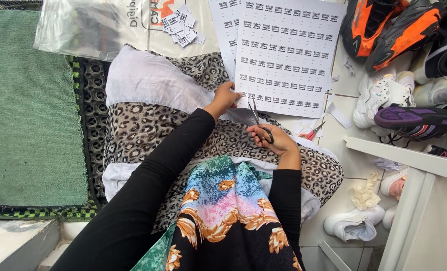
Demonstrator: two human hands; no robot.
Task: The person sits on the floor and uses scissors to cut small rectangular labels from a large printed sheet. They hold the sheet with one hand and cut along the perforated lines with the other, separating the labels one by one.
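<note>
So the person sits on the floor with a leopard-print cloth (pixel 148 125) spread over the lap, and a big white sheet of printed labels (pixel 288 55) lying just past it on the tiles. The left hand (pixel 226 98) pinches the sheet's near-left corner, fingers closed on the paper edge, thumb on top as far as I can make out. The right hand (pixel 273 139) sits just below the sheet's bottom edge with its fingers through the handles of a pair of dark scissors (pixel 257 120). That grip is curled snug around the handles, and the blades point up at the sheet with the tips right at its lower edge. Whether the blades are parted or shut is hard to tell, they're thin and read as nearly together.

Around the sheet: a second label sheet peeks out from under its left side, and further left of that there's a little heap of cut labels (pixel 182 27) on a clear plastic bag (pixel 88 27). Just below the sheet's bottom-right corner lie small red-handled scissors (pixel 311 133) among paper scraps. Right of the sheet is a jumble of sneakers (pixel 404 60), orange, white and purple ones. Far left of it lies a green mat (pixel 28 110).
</note>
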